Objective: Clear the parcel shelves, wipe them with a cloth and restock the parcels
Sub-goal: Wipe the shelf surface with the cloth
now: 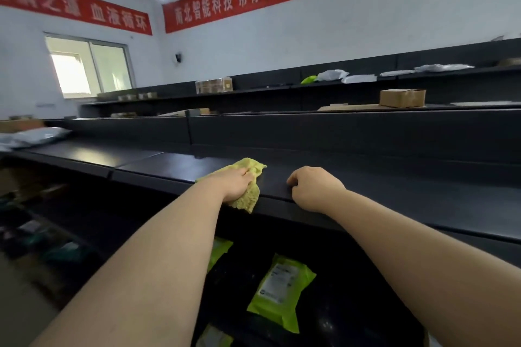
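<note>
Gripping the yellow cloth [249,167], bunched tight in the left hand [238,184], at the front edge of the dark shelf [408,194], with its length running rightward past the right hand [314,187], fisted on nothing, resting just beside.

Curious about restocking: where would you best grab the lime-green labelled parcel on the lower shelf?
Probably pinch the lime-green parcel by its near edge, reaching in from the front: it lies label-up, with the upper shelf overhanging.

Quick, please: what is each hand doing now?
Left hand: grips the yellow cloth on the shelf.
Right hand: fingers curled, holds nothing, rests on shelf.
</note>
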